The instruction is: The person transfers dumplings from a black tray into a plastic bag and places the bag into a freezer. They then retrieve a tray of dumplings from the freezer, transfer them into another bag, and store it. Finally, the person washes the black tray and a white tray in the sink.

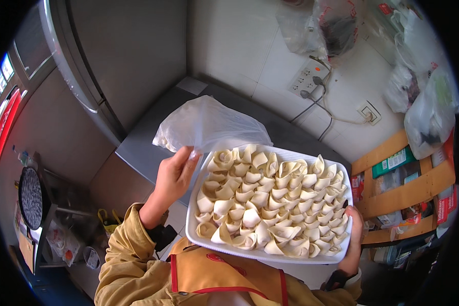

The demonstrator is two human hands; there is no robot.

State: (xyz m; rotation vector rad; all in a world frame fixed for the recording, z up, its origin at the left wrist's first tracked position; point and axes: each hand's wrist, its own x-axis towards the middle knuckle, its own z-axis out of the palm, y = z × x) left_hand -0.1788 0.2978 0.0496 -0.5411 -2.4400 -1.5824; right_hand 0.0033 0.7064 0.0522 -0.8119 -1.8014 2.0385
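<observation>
A white foam tray [191,225] full of folded wontons [267,202] is held in front of me. My right hand [352,233] grips its right edge, the fingers partly hidden beneath it. My left hand [178,172] pinches the gathered edge of a translucent plastic bag [214,118], just left of the tray's upper left corner. The bag lies over the grey table beyond the tray, and pale pieces show through its left end. The bag's near edge meets the tray's far rim; whether it passes under the tray is hidden.
The grey table [137,153] runs along a white wall carrying a power strip [309,78] with plugged cables. Filled plastic bags [430,114] hang at the right above a wooden rack [405,187] of packages. A tall grey cabinet [130,57] stands behind; a round black pan [30,198] is at left.
</observation>
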